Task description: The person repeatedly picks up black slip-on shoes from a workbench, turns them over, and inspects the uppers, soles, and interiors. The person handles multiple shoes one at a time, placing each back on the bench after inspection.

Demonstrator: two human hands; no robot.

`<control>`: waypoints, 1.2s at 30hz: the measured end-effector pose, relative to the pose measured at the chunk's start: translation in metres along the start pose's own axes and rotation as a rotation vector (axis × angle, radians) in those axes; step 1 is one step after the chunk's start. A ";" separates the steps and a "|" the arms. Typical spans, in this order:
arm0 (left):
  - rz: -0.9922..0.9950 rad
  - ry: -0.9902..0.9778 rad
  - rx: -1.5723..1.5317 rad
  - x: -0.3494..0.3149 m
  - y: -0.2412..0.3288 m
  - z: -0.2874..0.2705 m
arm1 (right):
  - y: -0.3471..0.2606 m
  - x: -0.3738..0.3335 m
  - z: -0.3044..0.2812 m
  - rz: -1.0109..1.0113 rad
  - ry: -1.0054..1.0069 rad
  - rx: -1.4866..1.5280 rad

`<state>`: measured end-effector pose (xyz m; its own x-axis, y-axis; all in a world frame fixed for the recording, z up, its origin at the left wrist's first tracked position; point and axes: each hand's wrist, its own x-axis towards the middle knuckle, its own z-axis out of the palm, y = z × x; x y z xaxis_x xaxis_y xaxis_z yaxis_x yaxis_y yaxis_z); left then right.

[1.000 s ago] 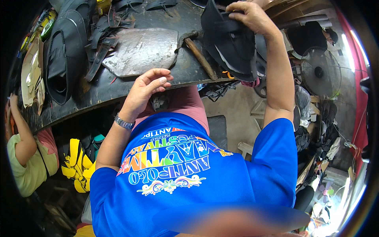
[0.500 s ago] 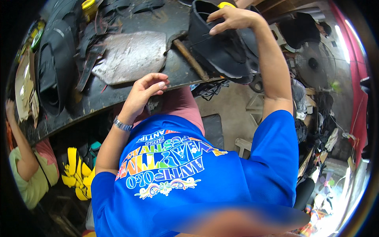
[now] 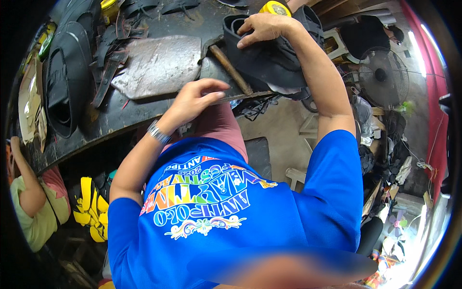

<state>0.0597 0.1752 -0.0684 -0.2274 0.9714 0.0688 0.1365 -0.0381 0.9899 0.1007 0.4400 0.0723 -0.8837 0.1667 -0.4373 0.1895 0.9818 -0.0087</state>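
At the right end of the table, my right hand (image 3: 262,30) has its thumb and fingers closed on the rim of a black shoe upper (image 3: 269,65). The upper lies tilted, its toe pointing toward me over the table edge, where pale lining shows. My left hand (image 3: 196,98) is in front of the table edge, empty, with fingers loosely bent and apart. Between the two hands lies a tool with a wooden handle (image 3: 232,70), probably a hammer; its head is dark and hard to make out. A worn grey metal plate (image 3: 156,66) rests left of it.
Black leather scraps (image 3: 108,67) and black uppers (image 3: 67,82) cover the table's left side. Behind my right hand stands a yellow-lidded jar (image 3: 275,8). A fan (image 3: 382,74) is at the right; another person's arm (image 3: 29,168) shows at far left.
My left hand has moved up and to the right, closer to the upper. My right hand and the upper have shifted slightly left, and the jar behind shows more.
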 end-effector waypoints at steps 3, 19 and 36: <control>0.024 -0.091 0.075 0.026 0.001 0.024 | -0.007 0.016 0.013 0.062 0.067 -0.187; 0.192 0.211 0.397 0.107 0.002 0.025 | 0.028 -0.029 -0.006 0.057 0.463 0.823; 0.343 0.265 0.478 0.170 0.001 0.024 | 0.101 -0.163 -0.077 0.244 0.925 0.846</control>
<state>0.0439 0.3462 -0.0583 -0.3167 0.8294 0.4601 0.6439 -0.1682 0.7464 0.2308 0.5185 0.2116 -0.6901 0.6692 0.2754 0.2991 0.6103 -0.7335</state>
